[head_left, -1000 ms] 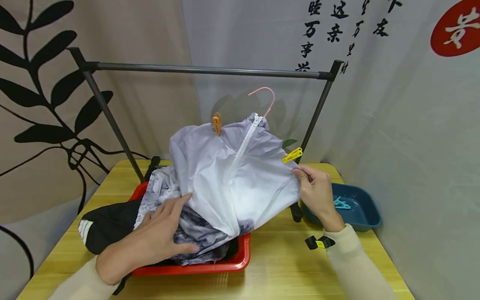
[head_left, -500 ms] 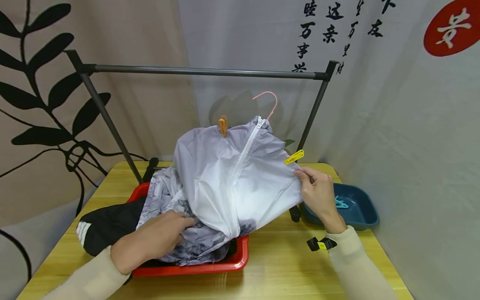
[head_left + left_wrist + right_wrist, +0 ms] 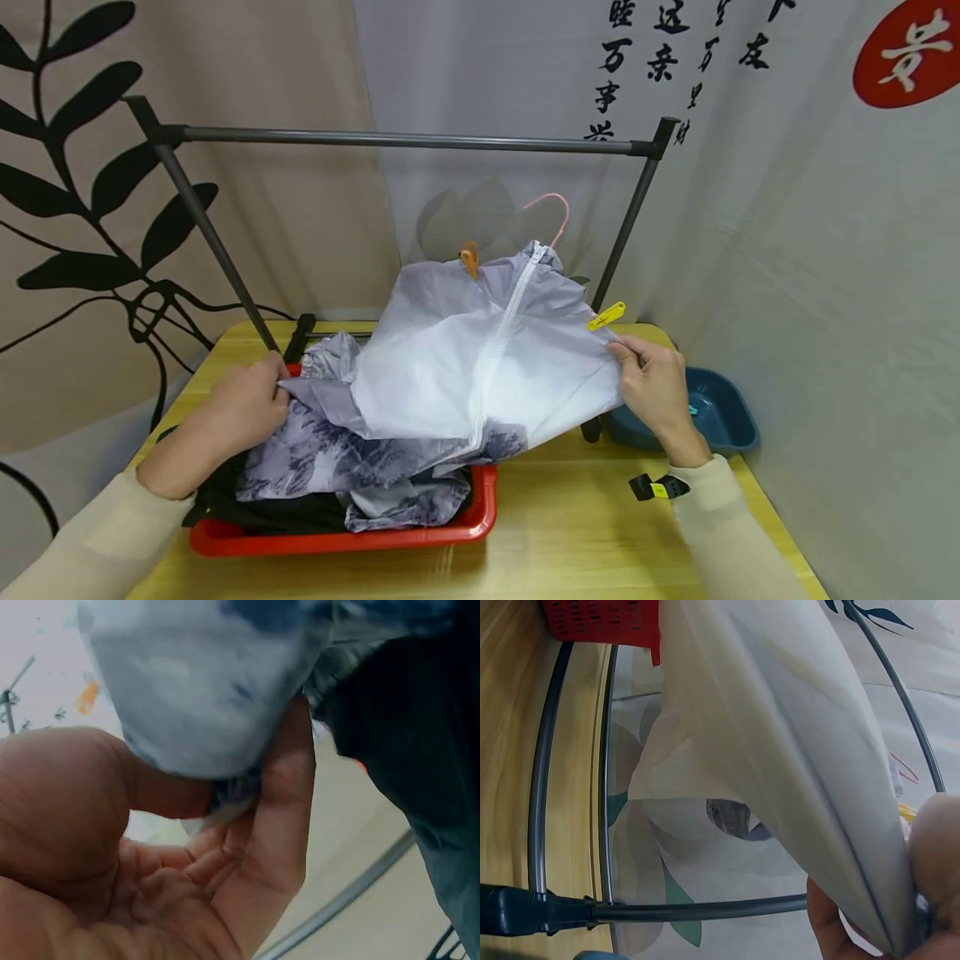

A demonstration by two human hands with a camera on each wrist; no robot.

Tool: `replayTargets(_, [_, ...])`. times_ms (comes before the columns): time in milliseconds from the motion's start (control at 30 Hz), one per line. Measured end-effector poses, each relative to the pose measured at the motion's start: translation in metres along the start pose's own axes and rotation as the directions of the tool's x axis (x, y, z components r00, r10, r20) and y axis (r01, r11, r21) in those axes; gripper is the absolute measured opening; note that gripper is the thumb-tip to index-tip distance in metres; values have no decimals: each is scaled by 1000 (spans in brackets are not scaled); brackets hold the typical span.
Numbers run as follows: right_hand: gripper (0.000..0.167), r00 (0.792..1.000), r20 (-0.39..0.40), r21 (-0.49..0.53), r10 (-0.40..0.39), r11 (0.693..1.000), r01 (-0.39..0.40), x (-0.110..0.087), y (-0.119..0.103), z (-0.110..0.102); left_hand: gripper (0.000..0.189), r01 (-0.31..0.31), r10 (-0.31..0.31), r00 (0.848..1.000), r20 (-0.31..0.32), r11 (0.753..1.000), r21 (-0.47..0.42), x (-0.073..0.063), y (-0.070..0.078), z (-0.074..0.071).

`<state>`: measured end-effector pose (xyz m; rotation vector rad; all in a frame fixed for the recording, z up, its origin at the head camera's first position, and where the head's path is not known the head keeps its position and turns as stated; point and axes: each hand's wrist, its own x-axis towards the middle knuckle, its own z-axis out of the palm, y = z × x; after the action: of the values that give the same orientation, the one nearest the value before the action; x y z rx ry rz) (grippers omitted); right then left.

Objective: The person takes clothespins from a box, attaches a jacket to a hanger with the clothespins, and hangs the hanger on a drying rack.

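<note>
Pale hangings [image 3: 787, 250] are seen behind the wooden table [image 3: 555, 533]; a dark rack [image 3: 405, 137] is set across its far half. Zipped lavender-and-white jacket [image 3: 442, 358] is held stretched between two hands, partly over the red basket [image 3: 337, 546] by the table's near-left corner. Its lavender edge is pinched on the left by the left hand [image 3: 232, 412]; its opposite side is gripped by the right hand [image 3: 656, 387], just below a yellow clip [image 3: 607, 317].

Key relation: the zip line is slanted from the far-right collar towards the near edge, crosswise to the span between the hands. Collar and pink hanger [image 3: 567, 213] are lain nearer the right hand. Orange clip [image 3: 470, 260] is fixed on the other shoulder. Blue basin [image 3: 731, 408] is placed at the table's right edge.

Left thumb and finger, hidden in the head view, are shown closed on cloth in the left wrist view; the basket's perforated wall is shown only in the right wrist view.
</note>
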<state>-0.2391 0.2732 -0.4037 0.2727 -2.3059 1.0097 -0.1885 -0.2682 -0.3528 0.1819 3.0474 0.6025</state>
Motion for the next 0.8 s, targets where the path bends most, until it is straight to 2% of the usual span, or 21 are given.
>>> replayTargets(100, [14,1000,-9,-14,4,1000,-4,-1,2,-2,21,45,-44,998,-43,999,23,4,-10,-4])
replayTargets(167, [14,1000,-9,-18,5,1000,-5,-2,3,-3,29,51,-51,998,-28,999,12,2,-9,-1])
replayTargets(300, [14,1000,-8,-14,0,1000,0,-3,3,-5,57,-74,74,997,16,997,-11,-9,12,7])
replayTargets(400, [14,1000,-11,-9,-9,1000,8,-3,3,-6,82,-174,175,981,83,984,-28,-18,32,14])
replayTargets(467, [14,1000,-12,-4,-9,1000,9,-3,2,-6,99,-185,189,971,150,982,-42,-19,42,20])
replayTargets(600, [15,1000,-4,3,-9,1000,9,-5,1,-7,134,-182,176,942,287,983,-8,-12,53,34])
replayTargets(667, [15,1000,-3,3,-9,1000,9,-6,1,-6,143,-186,167,929,331,982,27,-5,54,40])
replayTargets(733, [14,1000,-4,-2,-10,1000,10,-6,1,-6,149,-200,160,921,355,977,78,3,53,46])
replayTargets(800, [13,1000,-9,-8,-11,1000,11,-7,2,-5,151,-224,168,921,351,967,124,11,52,50])
